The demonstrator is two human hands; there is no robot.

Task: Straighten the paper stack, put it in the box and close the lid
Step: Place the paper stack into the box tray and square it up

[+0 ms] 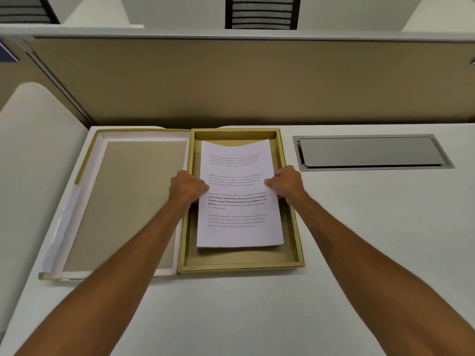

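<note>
Both hands, left (189,187) and right (285,185), grip the paper stack (239,196) by its side edges, bowed over the open box (240,260); uneven release could skew sheets against a wall, jamming the lid (123,201).

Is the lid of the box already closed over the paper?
No, the lid lies open and flat on the table to the left of the box, while both hands hold the paper stack over the box.
</note>
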